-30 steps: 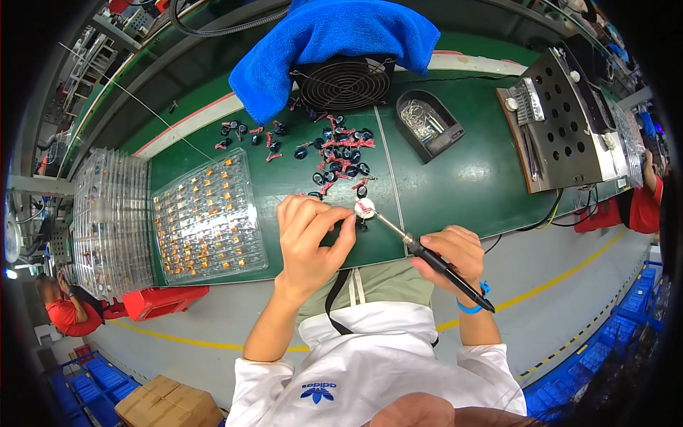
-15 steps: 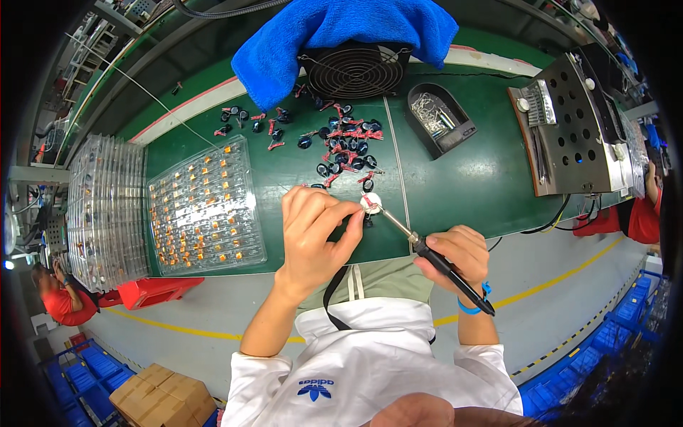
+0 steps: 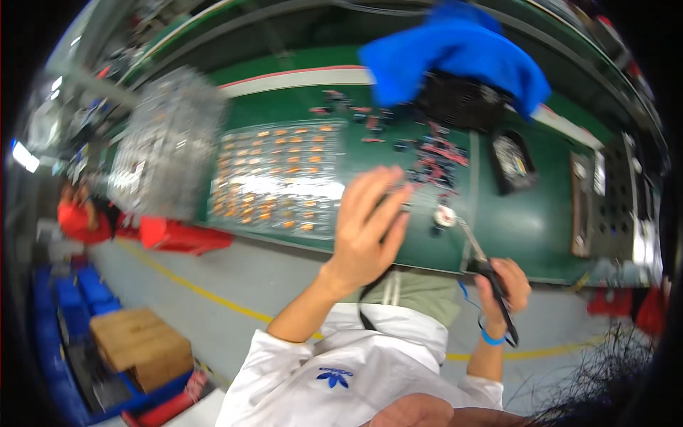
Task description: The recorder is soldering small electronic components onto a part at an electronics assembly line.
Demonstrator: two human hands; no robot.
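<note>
My right hand (image 3: 506,288) grips a soldering iron (image 3: 500,297) by its black handle. Its metal tip points up and left, close to a small round white piece (image 3: 445,215) on a dark base near the front of the green bench. My left hand (image 3: 368,231) is raised between that piece and a clear plastic tray (image 3: 340,153) holding rows of orange-and-metal parts. Its fingers are stretched out and smeared by motion, and I see nothing clearly held. Beyond lies a loose pile of small dark round parts with red-pink leads (image 3: 437,158).
A stack of clear trays (image 3: 167,142) stands left. At the back, a blue towel (image 3: 455,57) drapes over a black fan (image 3: 462,99). A dark bin (image 3: 514,162) with small metal bits and a perforated metal box (image 3: 619,199) are on the right.
The view has swung left and blurred. My left hand has left the white piece and its fingers have straightened. The soldering iron is still in my right hand, its tip near that piece.
</note>
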